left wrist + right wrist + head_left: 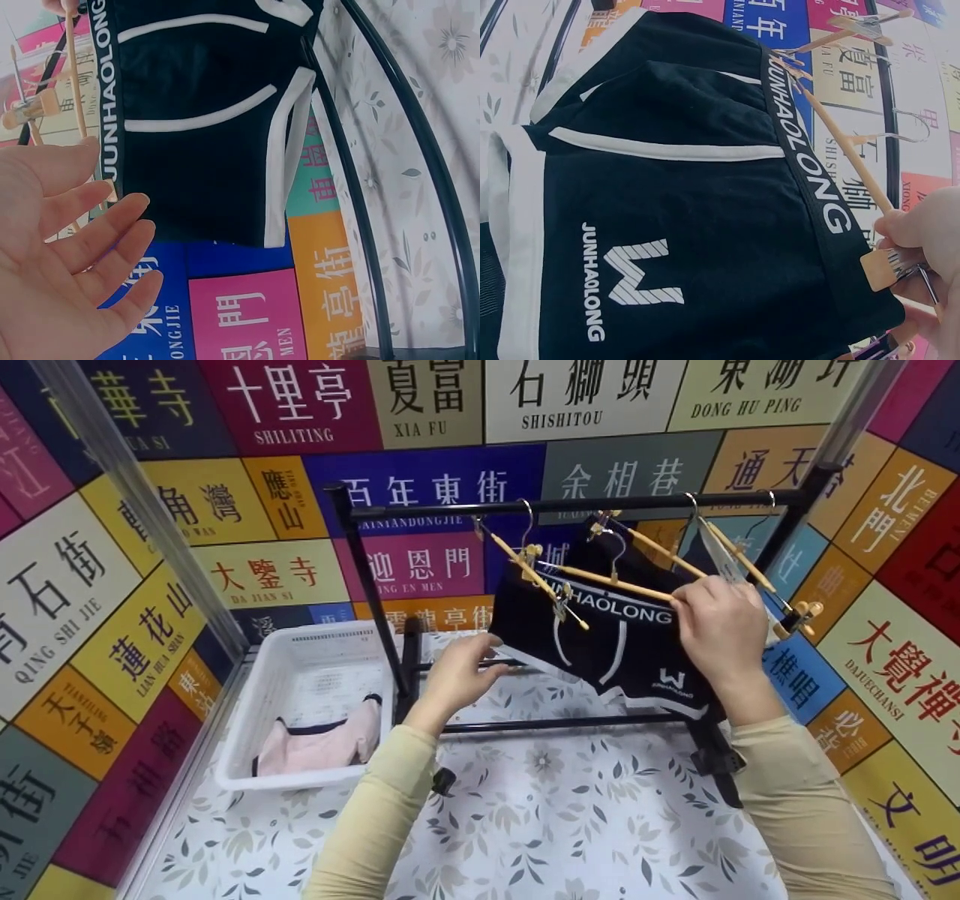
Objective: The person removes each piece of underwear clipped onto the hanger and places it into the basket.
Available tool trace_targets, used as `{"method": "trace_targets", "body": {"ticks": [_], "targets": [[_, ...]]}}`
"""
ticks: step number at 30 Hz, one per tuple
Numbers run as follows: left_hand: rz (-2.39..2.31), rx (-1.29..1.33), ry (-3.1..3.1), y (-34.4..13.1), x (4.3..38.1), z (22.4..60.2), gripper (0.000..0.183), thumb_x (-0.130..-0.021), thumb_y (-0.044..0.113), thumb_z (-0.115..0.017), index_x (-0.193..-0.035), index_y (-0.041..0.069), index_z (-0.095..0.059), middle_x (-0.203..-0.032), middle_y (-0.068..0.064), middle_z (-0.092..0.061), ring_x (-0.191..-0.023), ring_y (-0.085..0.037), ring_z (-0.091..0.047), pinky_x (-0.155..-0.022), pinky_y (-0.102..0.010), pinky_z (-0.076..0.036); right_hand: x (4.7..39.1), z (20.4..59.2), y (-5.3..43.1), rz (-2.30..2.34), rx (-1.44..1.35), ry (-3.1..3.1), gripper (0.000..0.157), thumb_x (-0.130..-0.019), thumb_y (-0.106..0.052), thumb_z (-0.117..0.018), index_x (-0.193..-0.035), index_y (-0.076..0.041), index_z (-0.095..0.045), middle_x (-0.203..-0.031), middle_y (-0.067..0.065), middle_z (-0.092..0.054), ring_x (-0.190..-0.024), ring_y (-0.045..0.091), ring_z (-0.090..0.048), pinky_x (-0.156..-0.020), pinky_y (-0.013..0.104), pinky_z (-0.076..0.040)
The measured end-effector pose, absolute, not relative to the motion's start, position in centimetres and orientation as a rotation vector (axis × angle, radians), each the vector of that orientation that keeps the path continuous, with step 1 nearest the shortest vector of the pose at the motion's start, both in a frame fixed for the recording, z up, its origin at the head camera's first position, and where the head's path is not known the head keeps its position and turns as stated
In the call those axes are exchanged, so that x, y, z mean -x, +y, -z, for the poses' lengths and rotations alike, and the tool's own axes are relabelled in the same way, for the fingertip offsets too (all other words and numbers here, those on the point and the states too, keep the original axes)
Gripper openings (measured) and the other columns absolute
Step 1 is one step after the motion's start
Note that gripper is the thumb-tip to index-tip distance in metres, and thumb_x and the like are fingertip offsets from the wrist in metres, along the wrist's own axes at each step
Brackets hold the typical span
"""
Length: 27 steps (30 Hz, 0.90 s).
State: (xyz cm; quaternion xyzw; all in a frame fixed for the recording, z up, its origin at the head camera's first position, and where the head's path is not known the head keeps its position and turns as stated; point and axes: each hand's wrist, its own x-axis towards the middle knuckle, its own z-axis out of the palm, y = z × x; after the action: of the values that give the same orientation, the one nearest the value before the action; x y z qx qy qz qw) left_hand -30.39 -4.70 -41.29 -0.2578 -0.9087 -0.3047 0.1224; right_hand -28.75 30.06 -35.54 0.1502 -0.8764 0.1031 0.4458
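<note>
Black boxer briefs (600, 641) with white trim and a lettered waistband hang from a wooden clip hanger (637, 585) in front of the black rack. My right hand (724, 634) grips the hanger's right end; in the right wrist view its thumb and fingers pinch the bar beside a wooden clip (879, 270). The hook (618, 556) shows below the top rail. My left hand (461, 675) is held loosely with fingers apart at the left side of the briefs. In the left wrist view, its fingertips (135, 206) overlap the waistband's end and nothing is held.
Several other clip hangers, one wooden hanger (739, 553) among them, hang on the rack's top rail (450, 508). At left, a white basket (232, 750) contains pink underwear (319, 746) with dark edging. The leaf-patterned tabletop (540, 825) meets colourful lettered walls.
</note>
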Motion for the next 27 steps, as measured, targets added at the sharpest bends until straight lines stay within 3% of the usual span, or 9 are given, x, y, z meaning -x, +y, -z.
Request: {"method": "trace_targets", "body": {"ticks": [7, 19, 27], "targets": [[0.875, 0.723, -2.651, -5.3, 30.8, 42.0, 0.037, -0.090, 0.022, -0.074, -0.121, 0.005, -0.064, -0.104, -0.010, -0.070, -0.096, -0.026, -0.066, -0.086, -0.043, -0.051, 27.7, 36.5, 30.4, -0.251, -0.446, -2.119, 0.009, -0.090, -0.008, -0.070, -0.088, 0.001, -0.071, -0.087, 0.017, -0.066, -0.081, 0.039, -0.062, -0.088, 0.052, -0.045], [0.921, 0.622, -2.669, -6.1, 31.9, 42.6, 0.040, -0.092, 0.024, -0.071, -0.125, 0.004, -0.062, -0.111, -0.014, -0.067, -0.099, -0.030, -0.065, -0.087, -0.042, -0.050, 25.7, 39.0, 31.0, -0.320, -0.480, -2.146, 0.004, -0.087, -0.006, -0.072, -0.088, -0.002, -0.071, -0.087, 0.014, -0.066, -0.076, 0.035, -0.061, -0.076, 0.051, -0.047], [1.005, 0.541, -2.687, -6.0, 32.3, 42.5, 0.058, -0.093, 0.030, -0.071, -0.139, 0.001, -0.052, -0.127, -0.018, -0.062, -0.113, -0.031, -0.060, -0.097, -0.042, -0.047, 25.0, 41.4, 30.9, -0.434, -0.495, -2.169, 0.008, -0.082, -0.003, -0.076, -0.088, -0.004, -0.072, -0.088, 0.010, -0.067, -0.074, 0.030, -0.062, -0.066, 0.046, -0.044]]}}
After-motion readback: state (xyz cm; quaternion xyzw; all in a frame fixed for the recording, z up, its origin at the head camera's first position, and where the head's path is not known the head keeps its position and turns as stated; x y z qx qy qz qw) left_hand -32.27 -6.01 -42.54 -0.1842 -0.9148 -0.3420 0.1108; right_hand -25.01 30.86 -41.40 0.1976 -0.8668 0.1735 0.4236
